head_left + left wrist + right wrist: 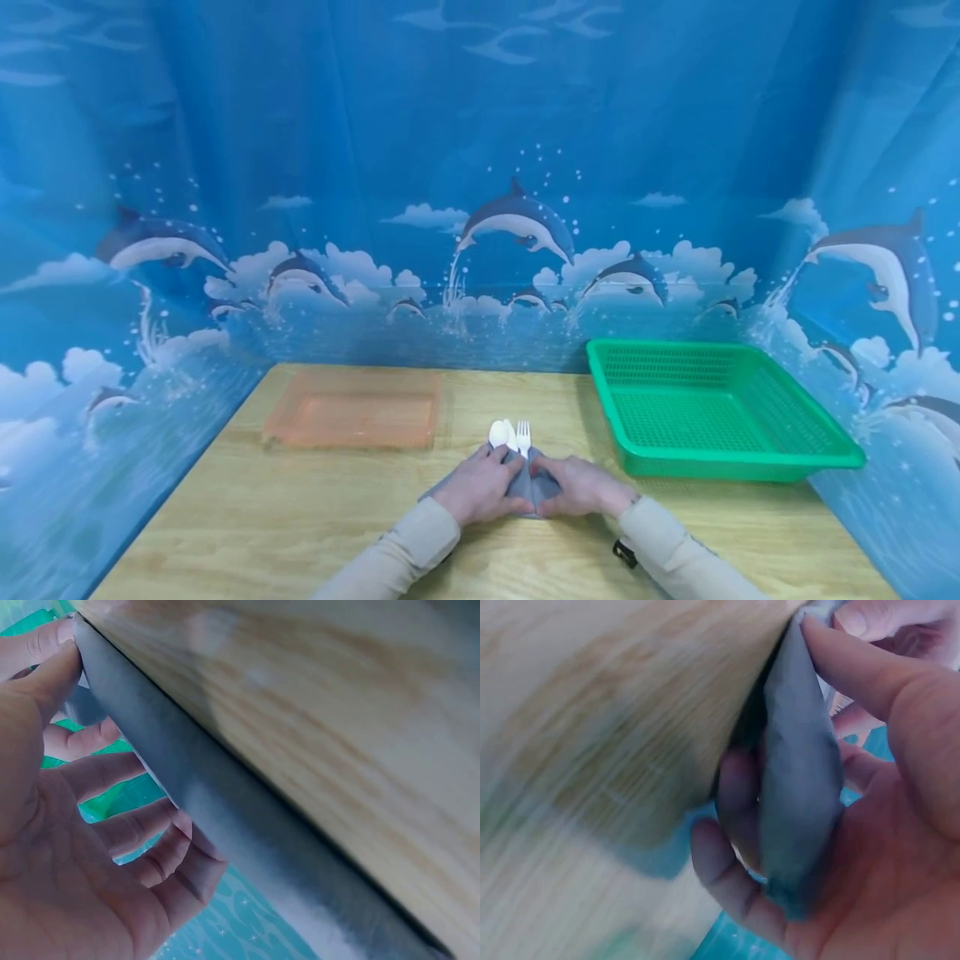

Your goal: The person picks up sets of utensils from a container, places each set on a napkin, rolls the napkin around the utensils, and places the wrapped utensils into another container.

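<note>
A grey napkin (520, 490) lies on the table at the front middle, partly hidden by both hands. A white spoon (498, 433), a knife (511, 435) and a white fork (523, 436) stick out of its far side. My left hand (480, 487) presses on the napkin's left part, its fingers spread and lightly bent. In the left wrist view its thumb touches the napkin's corner. My right hand (583, 486) holds the right side of the napkin; in the right wrist view its fingers curl round the raised fold. The two thumbs lie close together near the front edge.
A green plastic basket (626, 454) stands at the right, just beyond the right hand. At the back left lies a translucent orange tray (352, 440). Blue dolphin-print curtain (375, 167) hangs behind and along both sides of the wooden table (300, 517).
</note>
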